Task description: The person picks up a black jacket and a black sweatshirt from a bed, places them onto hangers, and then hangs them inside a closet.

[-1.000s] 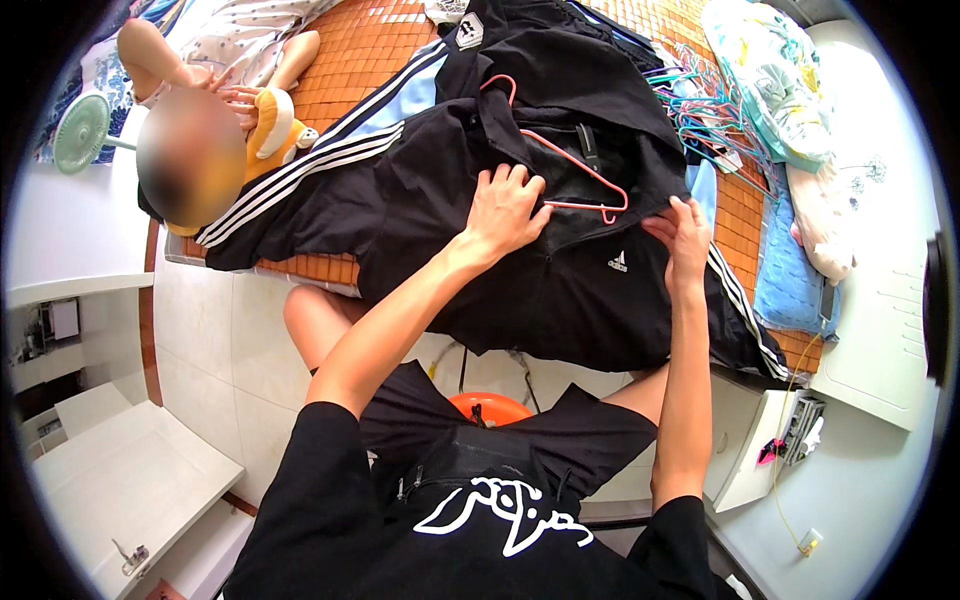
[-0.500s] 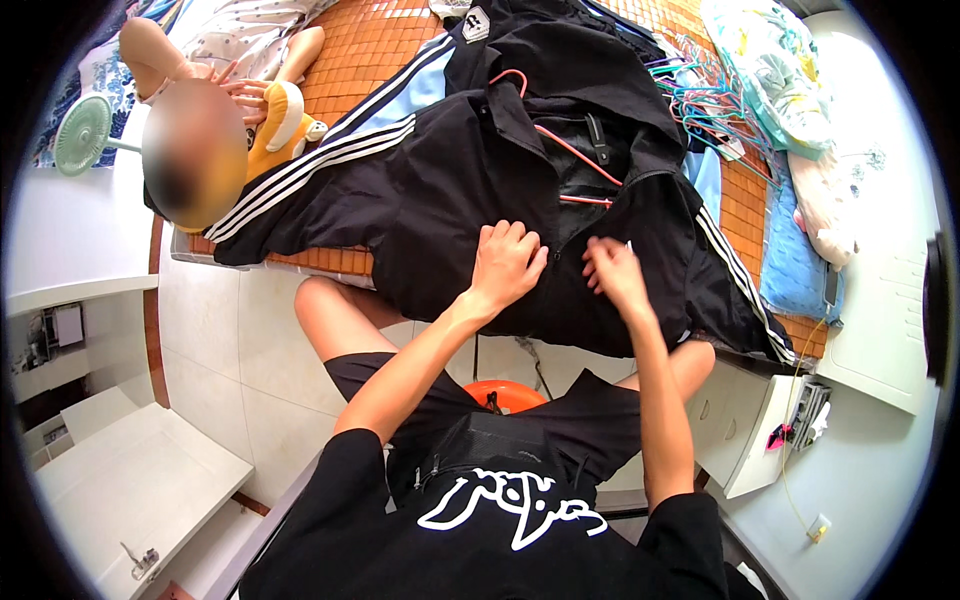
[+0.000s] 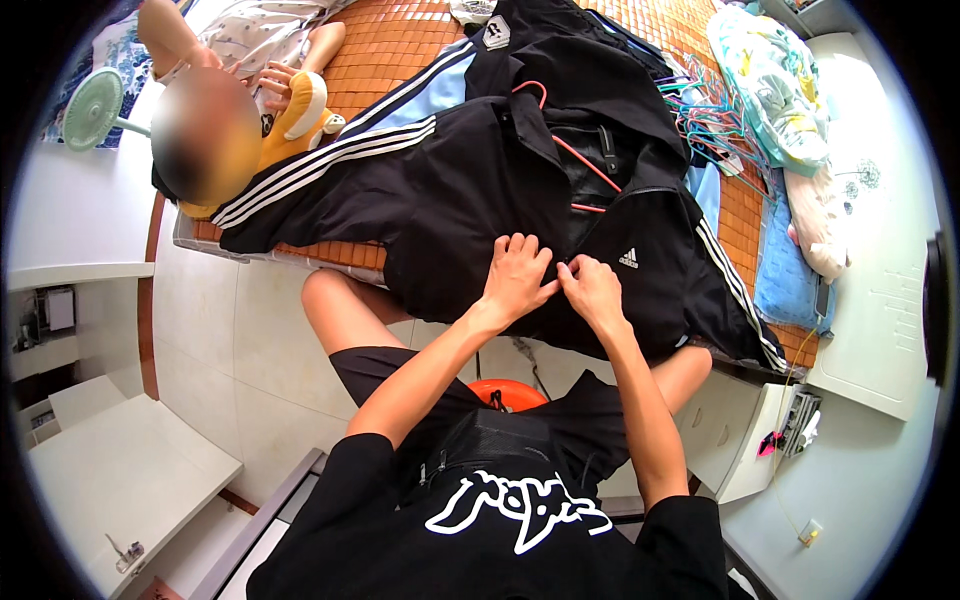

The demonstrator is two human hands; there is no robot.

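A black zip-up jacket (image 3: pixel 450 200) with white sleeve stripes lies spread across the near edge of the bed, its collar open at the top. Inside the neck shows a pink hanger (image 3: pixel 588 165). My left hand (image 3: pixel 518 276) grips the jacket's front beside the zip line, its fingers bent on the cloth and the thumb toward the right. Close by, my right hand (image 3: pixel 592 290) pinches at the jacket's zipper, where the two front edges meet; the pull itself is hidden by the fingertips. Below the collar the front is joined down to my hands.
More dark and light-blue clothing (image 3: pixel 430 95) lies beneath the jacket. Several coloured hangers (image 3: pixel 715 125) are heaped at the right by a patterned quilt (image 3: pixel 770 80). Another person (image 3: pixel 285 85) lies at the far left near a green fan (image 3: pixel 93 108). An orange stool (image 3: pixel 510 393) stands between my legs.
My right hand has moved left and down to the zip line and now pinches there, uncovering the chest logo. My left hand has shifted slightly down, and the two hands are closer together.
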